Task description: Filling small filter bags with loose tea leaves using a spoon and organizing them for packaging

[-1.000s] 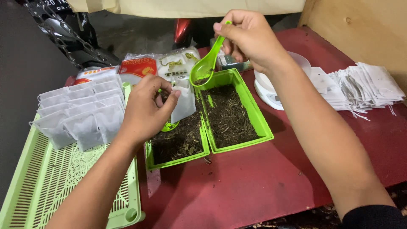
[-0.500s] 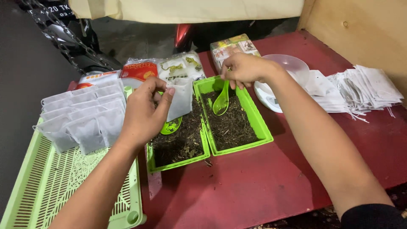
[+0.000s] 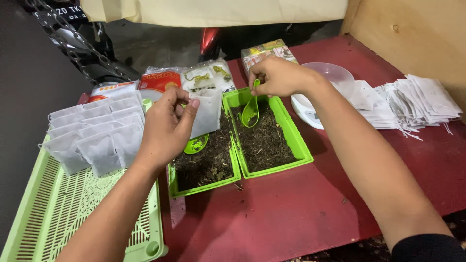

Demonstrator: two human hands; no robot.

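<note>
My left hand [image 3: 167, 127] pinches a small white filter bag [image 3: 206, 112] by its top, holding it over the left green tray [image 3: 202, 183] of dark dried leaves. My right hand [image 3: 276, 76] grips a green plastic spoon [image 3: 251, 112] by its handle. The spoon's bowl dips into the dried leaves in the right green tray [image 3: 296, 140]. A second green spoon [image 3: 196, 144] lies in the left tray, partly under the bag.
Filled white bags [image 3: 92, 131] stand in rows on a pale green slatted tray [image 3: 63, 213] at the left. Printed packets [image 3: 194, 77] lie behind the trays. A white scale with a clear bowl [image 3: 330, 80] and a pile of empty bags [image 3: 417, 102] sit on the red table [image 3: 291, 213] at the right.
My right hand came down from above with the spoon and put its bowl into the right tray's leaves. My left hand with the bag barely shifted.
</note>
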